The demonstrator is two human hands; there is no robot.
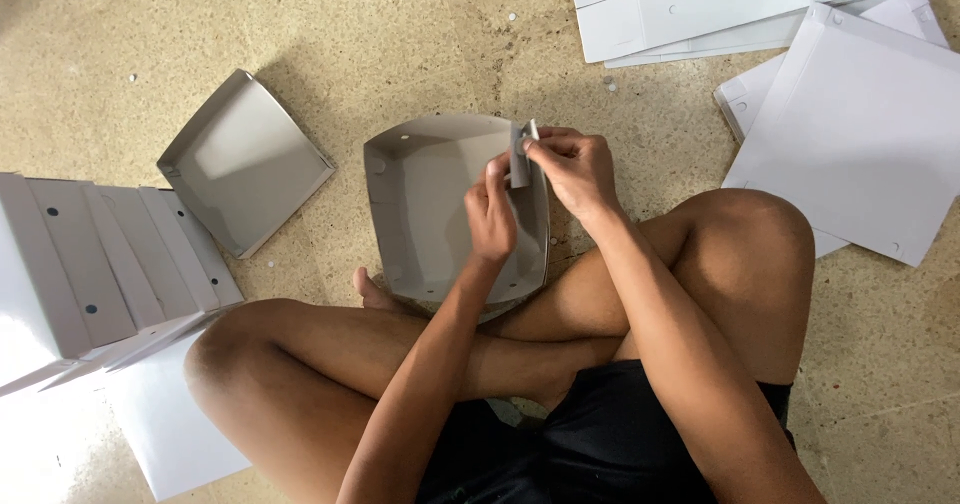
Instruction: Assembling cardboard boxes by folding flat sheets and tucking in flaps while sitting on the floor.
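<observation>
The grey cardboard tray (430, 204) lies on the floor (400, 44) before crossed legs; left hand (490, 214) and right hand (575, 169) both pinch its corner flap (520, 154); crease it squarely, bracing the wall, I judge.

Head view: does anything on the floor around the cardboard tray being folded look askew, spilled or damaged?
Small white punched-out dots are scattered over the speckled floor. The stack of folded trays at left leans and fans out. The tray in hand, pinched at its right wall by the left hand and right hand, shows no damage.
</observation>
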